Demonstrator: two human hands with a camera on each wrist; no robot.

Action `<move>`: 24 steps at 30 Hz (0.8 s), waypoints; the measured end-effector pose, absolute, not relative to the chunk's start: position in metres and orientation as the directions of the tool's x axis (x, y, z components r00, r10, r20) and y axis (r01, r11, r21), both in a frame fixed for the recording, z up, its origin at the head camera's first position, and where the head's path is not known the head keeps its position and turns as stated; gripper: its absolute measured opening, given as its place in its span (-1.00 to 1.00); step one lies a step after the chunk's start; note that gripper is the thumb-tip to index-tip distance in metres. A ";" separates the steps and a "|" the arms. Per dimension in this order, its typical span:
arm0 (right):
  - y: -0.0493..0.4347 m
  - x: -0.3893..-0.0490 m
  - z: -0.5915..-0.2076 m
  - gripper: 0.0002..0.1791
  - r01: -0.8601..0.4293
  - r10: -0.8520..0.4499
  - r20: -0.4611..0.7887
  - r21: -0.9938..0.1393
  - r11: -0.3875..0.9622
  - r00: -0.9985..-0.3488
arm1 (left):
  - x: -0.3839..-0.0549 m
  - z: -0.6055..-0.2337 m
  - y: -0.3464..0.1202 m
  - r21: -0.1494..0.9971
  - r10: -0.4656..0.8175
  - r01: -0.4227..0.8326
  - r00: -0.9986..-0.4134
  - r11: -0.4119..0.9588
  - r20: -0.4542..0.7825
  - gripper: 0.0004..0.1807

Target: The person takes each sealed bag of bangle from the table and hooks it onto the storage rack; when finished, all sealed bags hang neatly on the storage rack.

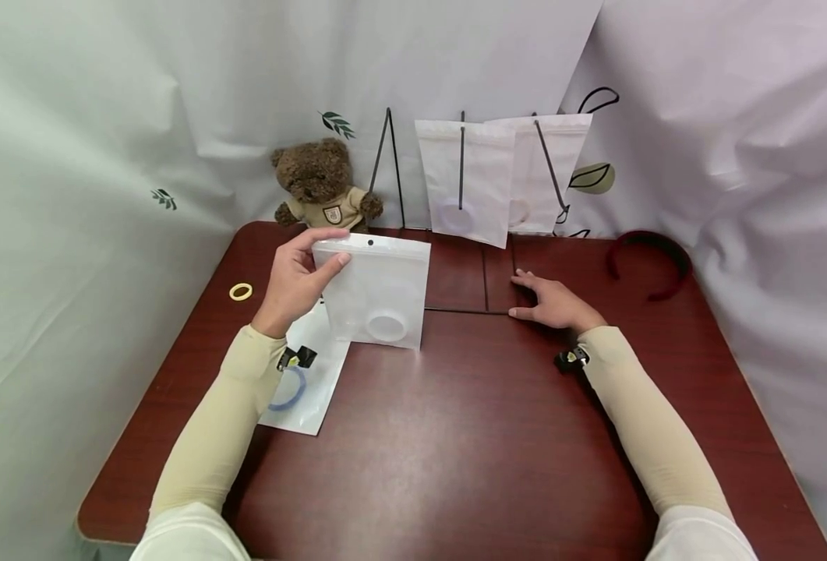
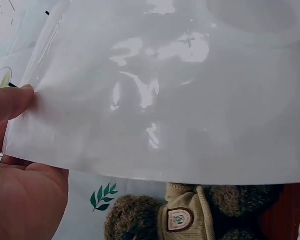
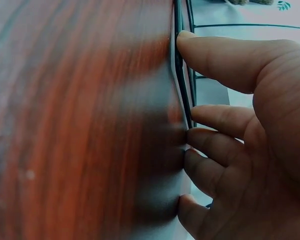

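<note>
My left hand (image 1: 295, 280) pinches the upper left edge of a white zip bag (image 1: 374, 288), thumb in front and fingers behind. The bag hangs upright, a pale ring (image 1: 387, 326) showing through its lower part. In the left wrist view, its glossy sheet fills most of the picture. At the front right corner of a black wire rack (image 1: 455, 311), my right hand (image 1: 556, 302) has its fingers spread, fingertips at the wire and down by the tabletop. Two white bags, one nearer (image 1: 476, 171) and one behind it (image 1: 549, 164), hang from the rack's upright hooks.
Another bag (image 1: 322, 389) with a blue ring (image 1: 290, 389) inside lies under the left forearm. A yellow ring (image 1: 241, 291) lies at left. Behind are a teddy bear (image 1: 318, 183) and, at right, a dark red headband (image 1: 673, 249). White cloth (image 1: 196, 93) surrounds the table (image 1: 448, 467).
</note>
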State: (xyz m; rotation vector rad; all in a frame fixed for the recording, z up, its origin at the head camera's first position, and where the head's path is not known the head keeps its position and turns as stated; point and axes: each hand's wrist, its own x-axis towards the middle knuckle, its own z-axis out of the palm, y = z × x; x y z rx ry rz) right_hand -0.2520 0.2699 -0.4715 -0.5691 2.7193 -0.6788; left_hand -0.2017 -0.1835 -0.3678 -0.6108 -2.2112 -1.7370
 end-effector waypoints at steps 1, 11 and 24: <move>0.270 -0.252 -0.471 -0.11 -0.305 -0.437 -0.172 -0.497 0.812 -0.883 | -0.203 -0.366 -0.183 0.856 0.160 0.482 -0.874 0.184 0.458 -0.63; 0.267 -0.250 -0.470 -0.12 -0.299 -0.430 -0.172 -0.495 0.816 -0.886 | -0.214 -0.351 -0.180 0.831 0.086 0.544 -0.839 0.114 0.538 -0.64; 0.267 -0.251 -0.470 -0.11 -0.292 -0.424 -0.179 -0.492 0.820 -0.888 | -0.226 -0.328 -0.164 0.805 0.023 0.587 -0.809 0.082 0.588 -0.66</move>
